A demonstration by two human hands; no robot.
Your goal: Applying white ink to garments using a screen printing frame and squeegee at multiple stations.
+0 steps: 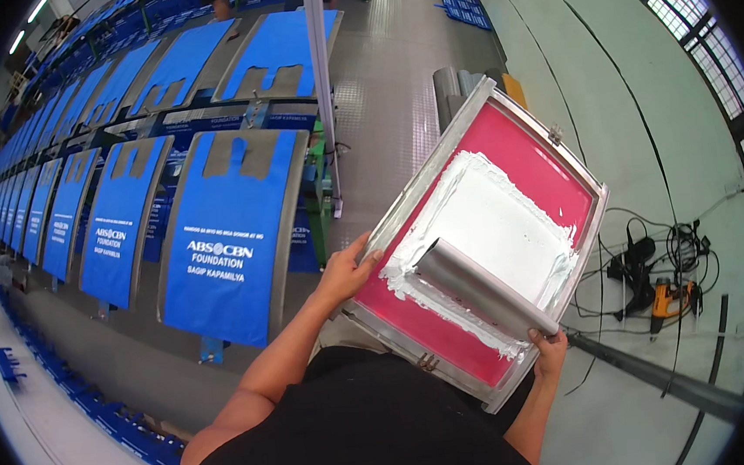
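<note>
Tilted in front of me is a screen printing frame (430,168) with pale metal rails and a pink-red mesh (504,132). Thick white ink (497,214) covers the middle of the mesh. A grey metal squeegee (481,285) rests across the ink's near side. My left hand (347,274) grips the frame's left rail, thumb on top and fingers partly hidden beneath. At the right rail my right hand (550,356) is closed round the edge, its thumb against the squeegee's end; its other fingers are mostly hidden.
Blue bags (223,222) with white print lie on grey boards in long rows at the left. A pale upright pole (322,88) stands beyond my left hand. Right of the frame lie tangled black cables (683,247) and an orange heat gun (670,301). Grey rolls (449,95) stand behind the frame.
</note>
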